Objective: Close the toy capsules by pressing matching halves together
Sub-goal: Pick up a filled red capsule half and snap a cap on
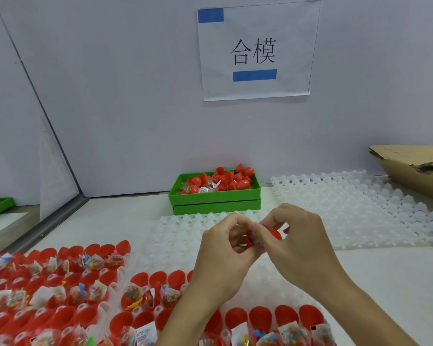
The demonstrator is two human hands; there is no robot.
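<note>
Head view: both hands meet above the bench mid, over the white dimpled tray (185, 236), w/ one red capsule between them. Left hand (225, 255) has fingers curled round the filled half (251, 239); coloured bits show at its open mouth, which faces right. Right hand (303, 243) pinches the empty cap half (275, 234) just beside it, mouth toward the left half. Halves look near touching, axis roughly left-right across the bench; can't tell if rims are seated yet, fingers hide the seam. Judging by that, the next move is a squeeze along that axis, both hands equally close.

Open filled halves (260, 318) sit in rows at the near edge, more (53, 278) toward the near-left corner. Green bin (214, 196) of capsule pieces sits at the far edge against the wall.
</note>
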